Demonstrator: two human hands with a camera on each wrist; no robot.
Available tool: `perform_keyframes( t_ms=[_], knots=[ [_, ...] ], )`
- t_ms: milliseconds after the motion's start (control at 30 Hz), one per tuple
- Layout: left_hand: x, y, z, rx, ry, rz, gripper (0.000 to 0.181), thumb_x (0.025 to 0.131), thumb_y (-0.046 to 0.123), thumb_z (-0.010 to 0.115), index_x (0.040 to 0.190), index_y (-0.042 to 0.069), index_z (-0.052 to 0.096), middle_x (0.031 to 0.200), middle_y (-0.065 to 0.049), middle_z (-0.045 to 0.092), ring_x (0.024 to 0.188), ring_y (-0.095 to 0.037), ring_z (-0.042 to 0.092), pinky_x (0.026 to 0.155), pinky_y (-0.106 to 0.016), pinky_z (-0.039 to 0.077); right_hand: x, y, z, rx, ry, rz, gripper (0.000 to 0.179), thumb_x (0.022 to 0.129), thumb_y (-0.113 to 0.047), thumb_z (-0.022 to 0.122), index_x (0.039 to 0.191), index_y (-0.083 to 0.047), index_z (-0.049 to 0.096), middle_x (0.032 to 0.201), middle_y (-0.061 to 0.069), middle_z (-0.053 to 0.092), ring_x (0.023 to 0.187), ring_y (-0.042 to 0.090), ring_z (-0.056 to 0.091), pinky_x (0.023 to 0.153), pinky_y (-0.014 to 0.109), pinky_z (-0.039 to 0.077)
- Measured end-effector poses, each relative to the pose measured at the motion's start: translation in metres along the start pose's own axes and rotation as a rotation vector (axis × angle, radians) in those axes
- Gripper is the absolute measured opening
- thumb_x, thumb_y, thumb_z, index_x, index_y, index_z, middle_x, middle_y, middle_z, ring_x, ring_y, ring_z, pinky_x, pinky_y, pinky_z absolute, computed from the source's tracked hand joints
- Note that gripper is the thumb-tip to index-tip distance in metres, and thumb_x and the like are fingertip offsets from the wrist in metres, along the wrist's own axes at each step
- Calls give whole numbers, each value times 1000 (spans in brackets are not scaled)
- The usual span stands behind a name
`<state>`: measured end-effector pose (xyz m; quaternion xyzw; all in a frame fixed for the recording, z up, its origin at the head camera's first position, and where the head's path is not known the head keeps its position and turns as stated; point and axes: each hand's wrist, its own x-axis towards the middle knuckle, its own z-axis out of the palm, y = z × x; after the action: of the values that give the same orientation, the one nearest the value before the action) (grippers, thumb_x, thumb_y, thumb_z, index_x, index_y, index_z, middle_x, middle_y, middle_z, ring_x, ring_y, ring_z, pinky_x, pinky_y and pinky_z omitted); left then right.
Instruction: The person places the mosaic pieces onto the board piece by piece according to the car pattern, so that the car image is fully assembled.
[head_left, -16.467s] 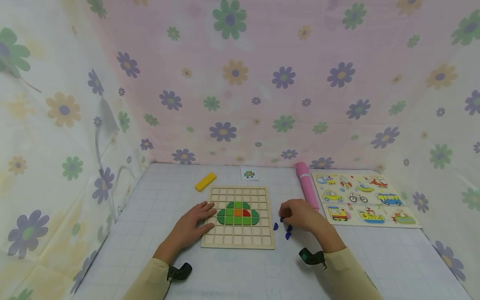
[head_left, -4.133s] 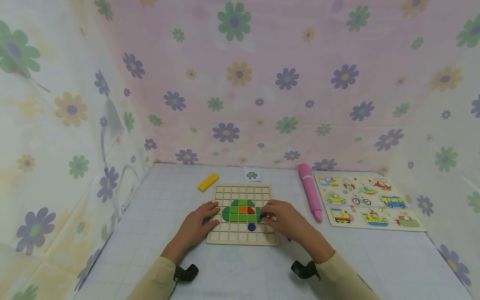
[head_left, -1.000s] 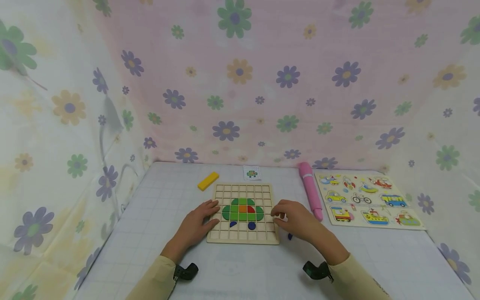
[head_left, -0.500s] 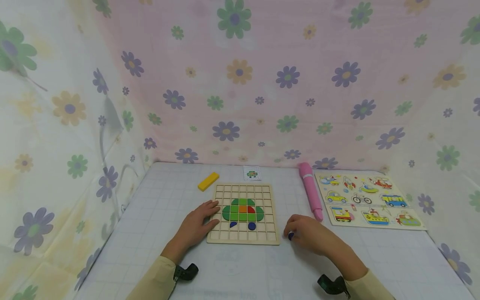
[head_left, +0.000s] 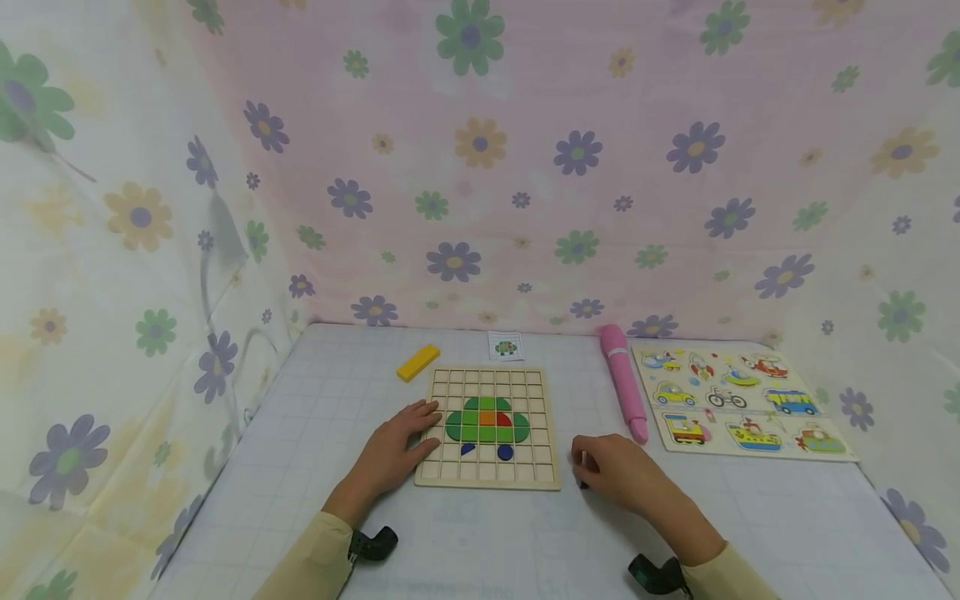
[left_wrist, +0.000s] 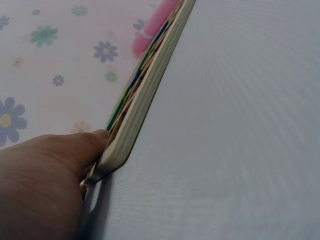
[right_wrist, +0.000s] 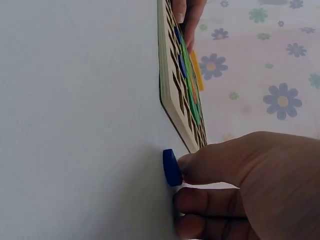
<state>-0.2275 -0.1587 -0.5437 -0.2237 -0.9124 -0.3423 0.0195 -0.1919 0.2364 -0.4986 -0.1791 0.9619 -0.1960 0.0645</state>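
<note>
A square wooden grid board (head_left: 487, 475) lies on the table with green, orange and red pieces set in its middle. Below these sit a blue disc (head_left: 506, 452) and, further left, a small blue piece (head_left: 468, 448) lying askew. My left hand (head_left: 390, 446) rests on the board's left edge, fingers spread; the left wrist view shows the thumb over the frame. To the right of the board, my right hand (head_left: 626, 475) pinches a blue half-round piece (right_wrist: 172, 168) at its fingertips, standing on edge close over the table.
Behind the board lie a yellow block (head_left: 418, 363) and a small picture card (head_left: 506, 346) with a similar figure. A pink roll (head_left: 624, 387) and a vehicle puzzle board (head_left: 738, 404) lie to the right. Flowered cloth (head_left: 495, 208) hangs around the table.
Since the oldest frame, blue pieces have moved from the table onto the board. Lately my right hand has left the board's right edge and picked at the blue piece there. The left hand stays.
</note>
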Motion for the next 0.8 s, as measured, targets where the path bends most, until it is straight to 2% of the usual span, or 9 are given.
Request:
perform_keyframes(
  t_ms=[133, 300, 367, 533, 800],
  knots=[
    [0, 0, 0, -5, 3, 1, 49, 107, 26, 73, 152, 8, 65, 164, -3, 53, 157, -31, 38, 123, -63, 34, 0, 5, -2, 49, -11, 26, 13, 97, -16, 83, 95, -24, 74, 73, -14, 57, 70, 9, 53, 64, 29, 48],
    [0, 2, -1, -10, 6, 2, 49, 106, 26, 73, 151, 8, 65, 164, -3, 53, 157, -31, 39, 123, -63, 34, -4, 18, -6, 106, -34, -90, 18, 92, -12, 85, 103, -25, 79, 89, -17, 63, 83, 7, 56, 74, 28, 53],
    [0, 1, -1, -10, 8, 1, 49, 107, 26, 73, 151, 8, 65, 164, -3, 53, 157, -31, 39, 123, -63, 34, -6, 20, -8, 133, -46, -131, 22, 89, -11, 87, 105, -24, 80, 93, -17, 63, 84, 6, 56, 74, 28, 53],
    [-1, 1, 0, -11, 15, 4, 48, 107, 26, 73, 151, 7, 66, 163, -4, 53, 157, -31, 39, 122, -64, 35, -10, 21, -8, 174, -44, -169, 21, 89, -11, 88, 105, -24, 80, 93, -15, 64, 83, 6, 56, 71, 27, 52],
    [-1, 4, -2, -20, 17, 11, 47, 106, 24, 73, 149, 5, 66, 162, -6, 54, 156, -34, 40, 121, -66, 35, -13, 24, -5, 190, -32, -155, 23, 89, -8, 88, 102, -24, 79, 94, -15, 63, 84, 6, 56, 72, 27, 52]
  ],
)
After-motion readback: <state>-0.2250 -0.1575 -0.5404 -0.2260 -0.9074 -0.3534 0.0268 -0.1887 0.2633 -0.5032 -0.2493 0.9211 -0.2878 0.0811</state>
